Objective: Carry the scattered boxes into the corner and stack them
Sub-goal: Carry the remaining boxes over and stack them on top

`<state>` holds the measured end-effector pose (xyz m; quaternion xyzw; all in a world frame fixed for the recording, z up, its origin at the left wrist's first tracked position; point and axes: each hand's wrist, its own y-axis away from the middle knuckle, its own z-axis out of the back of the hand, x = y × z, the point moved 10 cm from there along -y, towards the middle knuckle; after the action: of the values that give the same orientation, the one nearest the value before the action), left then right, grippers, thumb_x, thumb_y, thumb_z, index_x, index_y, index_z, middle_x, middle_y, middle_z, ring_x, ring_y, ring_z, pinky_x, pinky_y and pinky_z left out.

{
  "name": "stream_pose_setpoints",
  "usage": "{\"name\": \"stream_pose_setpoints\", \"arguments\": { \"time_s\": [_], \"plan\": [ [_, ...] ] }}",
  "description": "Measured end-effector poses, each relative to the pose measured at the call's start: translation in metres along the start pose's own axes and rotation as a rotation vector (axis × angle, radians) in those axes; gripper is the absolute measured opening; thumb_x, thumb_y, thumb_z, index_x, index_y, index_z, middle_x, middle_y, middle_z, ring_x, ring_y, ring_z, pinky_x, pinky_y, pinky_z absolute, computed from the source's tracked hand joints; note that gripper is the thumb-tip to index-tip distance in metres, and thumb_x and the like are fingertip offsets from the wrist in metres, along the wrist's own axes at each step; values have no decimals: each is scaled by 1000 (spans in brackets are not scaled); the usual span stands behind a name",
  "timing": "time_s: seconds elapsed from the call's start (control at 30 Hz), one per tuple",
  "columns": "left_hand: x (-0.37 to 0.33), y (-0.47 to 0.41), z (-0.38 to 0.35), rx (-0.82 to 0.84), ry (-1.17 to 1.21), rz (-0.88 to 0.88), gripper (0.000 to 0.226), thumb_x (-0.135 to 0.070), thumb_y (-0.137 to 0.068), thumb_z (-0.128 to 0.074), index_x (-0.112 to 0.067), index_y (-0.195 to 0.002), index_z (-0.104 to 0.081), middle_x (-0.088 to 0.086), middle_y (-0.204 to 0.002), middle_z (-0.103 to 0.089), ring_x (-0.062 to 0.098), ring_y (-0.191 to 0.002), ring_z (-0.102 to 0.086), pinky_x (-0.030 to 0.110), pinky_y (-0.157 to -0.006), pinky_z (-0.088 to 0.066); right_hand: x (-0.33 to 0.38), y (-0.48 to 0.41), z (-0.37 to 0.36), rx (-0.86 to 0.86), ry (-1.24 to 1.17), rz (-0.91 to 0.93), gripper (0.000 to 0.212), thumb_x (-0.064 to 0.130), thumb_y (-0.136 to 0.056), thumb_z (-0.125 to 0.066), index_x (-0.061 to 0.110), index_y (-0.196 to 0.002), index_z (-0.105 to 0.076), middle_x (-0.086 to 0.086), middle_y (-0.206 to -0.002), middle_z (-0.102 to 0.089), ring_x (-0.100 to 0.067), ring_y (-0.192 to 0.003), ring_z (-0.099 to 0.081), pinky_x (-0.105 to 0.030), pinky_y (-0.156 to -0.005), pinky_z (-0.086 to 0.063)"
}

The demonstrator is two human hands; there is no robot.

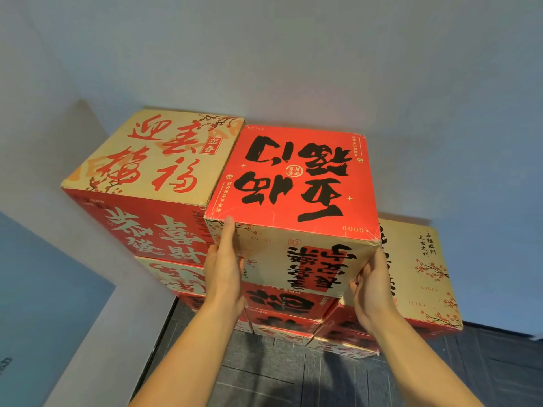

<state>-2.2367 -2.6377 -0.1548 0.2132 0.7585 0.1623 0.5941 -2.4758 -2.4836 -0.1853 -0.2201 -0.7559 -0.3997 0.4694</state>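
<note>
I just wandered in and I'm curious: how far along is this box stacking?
Well along, it seems. Boxes already stand piled against the wall: a cream-topped box crowns the left pile, and the right pile sits lower. In hand: the left hand and right hand press the sides of the red-topped box atop the middle pile. Left: letting go; any boxes still scattered are out of view.
</note>
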Motion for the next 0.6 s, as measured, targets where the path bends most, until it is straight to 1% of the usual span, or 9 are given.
{"name": "stream_pose_setpoints", "arguments": {
  "time_s": [0.07, 0.17, 0.23, 0.27, 0.33, 0.4, 0.5, 0.57, 0.6],
  "plan": [
    [-2, 0, 2, 11, 8, 12, 56, -67, -92, -63, -32, -134, -54, -12, -129, -65, 2, -111, -59, 25, -87, -47, -2, -3, 3, 3, -25, -17, 64, 63, -107, -30, 28, -159, -42, 2, -152, -58, -15, -139, -53, -42, -120, -39],
    [-9, -4, 11, 26, 47, 6, 64, -67, -90, -63, -33, -144, -54, -7, -145, -60, 11, -133, -54, 37, -118, -42, -2, -5, 7, 2, -83, -15, 73, 72, -102, -30, 30, -162, -37, 0, -159, -51, -21, -149, -44, -48, -126, -30],
    [-15, -10, 19, 29, 83, 3, 66, -67, -91, -63, -34, -148, -55, -5, -147, -61, 18, -140, -52, 45, -120, -41, -4, -7, 11, -14, -74, -5, 69, 69, -104, -29, 28, -157, -44, 2, -147, -62, -14, -137, -56, -42, -117, -42],
    [-17, -12, 21, 32, 92, 12, 66, -67, -92, -62, -34, -149, -54, -2, -147, -61, 22, -141, -51, 47, -120, -42, -3, -7, 9, -18, -55, 9, 62, 64, -106, -28, 27, -150, -52, 6, -132, -72, -7, -122, -64, -35, -105, -50],
    [-19, -16, 23, 43, 80, 33, 70, -68, -91, -64, -33, -150, -54, 1, -148, -60, 25, -142, -50, 48, -119, -44, -4, -8, 4, -35, -47, 20, 48, 57, -110, -26, 30, -133, -60, 16, -100, -80, 3, -94, -72, -24, -83, -51],
    [-22, -20, 20, 58, 59, 28, 71, -66, -90, -65, -34, -152, -52, 0, -151, -57, 24, -143, -50, 47, -119, -44, -2, -8, -3, -40, -36, 36, 43, 54, -110, -27, 33, -129, -59, 19, -93, -80, 6, -88, -73, -21, -77, -51],
    [-24, -24, 16, 40, 75, 24, 69, -61, -93, -66, -32, -153, -50, -2, -152, -55, 21, -143, -48, 45, -120, -42, -1, -10, -8, -30, -32, 52, 48, 54, -110, -30, 29, -142, -57, 11, -120, -76, -2, -113, -70, -28, -96, -53],
    [-23, -28, 16, 20, 93, 35, 76, -63, -89, -70, -29, -154, -48, -2, -152, -54, 19, -141, -49, 43, -119, -43, -1, -11, -12, 0, -53, 49, 57, 55, -110, -31, 25, -154, -49, 2, -141, -66, -14, -134, -59, -40, -117, -43],
    [-23, -30, 17, 12, 106, 34, 83, -64, -87, -72, -28, -156, -45, -2, -154, -52, 18, -141, -49, 42, -119, -43, -1, -12, -12, 10, -54, 53, 57, 55, -110, -31, 24, -155, -48, 1, -142, -65, -15, -134, -58, -42, -120, -40]
  ]
}}
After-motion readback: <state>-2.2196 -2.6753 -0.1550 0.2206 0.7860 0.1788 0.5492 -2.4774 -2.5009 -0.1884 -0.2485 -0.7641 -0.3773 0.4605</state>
